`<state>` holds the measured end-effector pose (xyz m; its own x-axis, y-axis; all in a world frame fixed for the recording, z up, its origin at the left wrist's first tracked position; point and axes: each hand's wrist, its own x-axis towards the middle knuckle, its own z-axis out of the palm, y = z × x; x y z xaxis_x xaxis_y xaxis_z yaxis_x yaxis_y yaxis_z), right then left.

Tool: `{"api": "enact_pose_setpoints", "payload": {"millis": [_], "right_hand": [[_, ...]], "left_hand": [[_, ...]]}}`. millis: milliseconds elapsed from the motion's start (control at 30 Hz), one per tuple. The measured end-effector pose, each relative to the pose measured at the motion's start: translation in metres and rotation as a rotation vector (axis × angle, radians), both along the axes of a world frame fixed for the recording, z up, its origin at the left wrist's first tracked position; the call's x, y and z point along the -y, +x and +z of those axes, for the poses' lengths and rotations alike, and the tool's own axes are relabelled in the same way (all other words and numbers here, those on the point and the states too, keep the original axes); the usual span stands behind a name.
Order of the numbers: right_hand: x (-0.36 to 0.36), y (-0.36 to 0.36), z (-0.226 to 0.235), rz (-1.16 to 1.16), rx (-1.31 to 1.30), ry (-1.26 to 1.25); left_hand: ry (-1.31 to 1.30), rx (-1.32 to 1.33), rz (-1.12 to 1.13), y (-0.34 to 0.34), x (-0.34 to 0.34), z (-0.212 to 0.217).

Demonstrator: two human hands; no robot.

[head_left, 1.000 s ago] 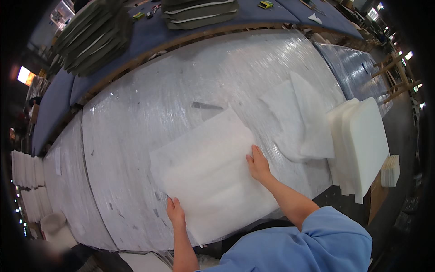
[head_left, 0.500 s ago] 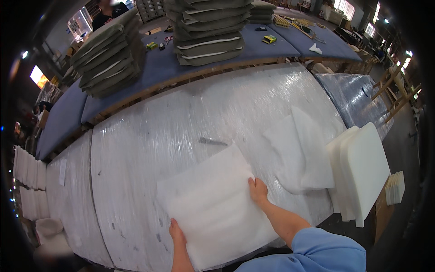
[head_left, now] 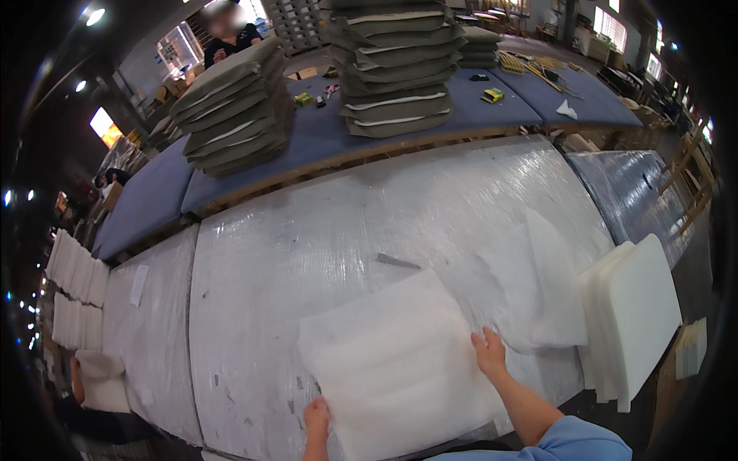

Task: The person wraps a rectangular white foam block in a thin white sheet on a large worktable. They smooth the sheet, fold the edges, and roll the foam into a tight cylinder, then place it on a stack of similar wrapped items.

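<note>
A soft white wadding sheet lies in front of me on a plastic-wrapped table surface. My left hand is closed at its left edge, near the lower corner. Fingers of my right hand pinch its right edge, higher up; the wadding hides part of the grip. Just beyond the sheet's far corner is a dark grey strip-like mark. To the right, a crumpled white wadding piece lies loosely folded.
White foam cushions lean at the right edge. Stacks of grey-green cushions stand on the blue padded table behind. A person is beyond them. At lower left, another person's hand touches a white piece.
My view has shifted, so the scene sits lower and further right. The sheet stays between my hands. At lower left, another person's arm now shows at the white piece.
</note>
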<state>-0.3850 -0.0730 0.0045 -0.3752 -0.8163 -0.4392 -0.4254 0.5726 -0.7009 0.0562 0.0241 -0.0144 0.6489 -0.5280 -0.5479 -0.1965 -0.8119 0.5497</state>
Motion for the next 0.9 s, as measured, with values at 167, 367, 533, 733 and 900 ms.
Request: {"api": "enact_pose_setpoints", "payload": {"millis": [167,367,533,733,900], "right_hand": [[-0.024,0.031,-0.057,0.016,-0.292,-0.131],[-0.003,0.014,-0.059,0.165,-0.267,0.081],[0.018,-0.032,-0.049,-0.03,-0.208,-0.198],[0.035,-0.003,-0.029,-0.148,0.067,-0.223],[0.058,0.033,-0.048,0.013,-0.14,-0.226]], "left_hand": [[-0.075,-0.109,0.021,-0.038,0.011,-0.023],[0.07,-0.146,-0.007,-0.015,0.023,-0.008],[-0.187,0.231,-0.136,0.012,0.021,0.003],[-0.355,-0.158,-0.04,-0.031,0.056,0.005],[-0.259,0.073,-0.141,-0.029,0.089,-0.02]]}}
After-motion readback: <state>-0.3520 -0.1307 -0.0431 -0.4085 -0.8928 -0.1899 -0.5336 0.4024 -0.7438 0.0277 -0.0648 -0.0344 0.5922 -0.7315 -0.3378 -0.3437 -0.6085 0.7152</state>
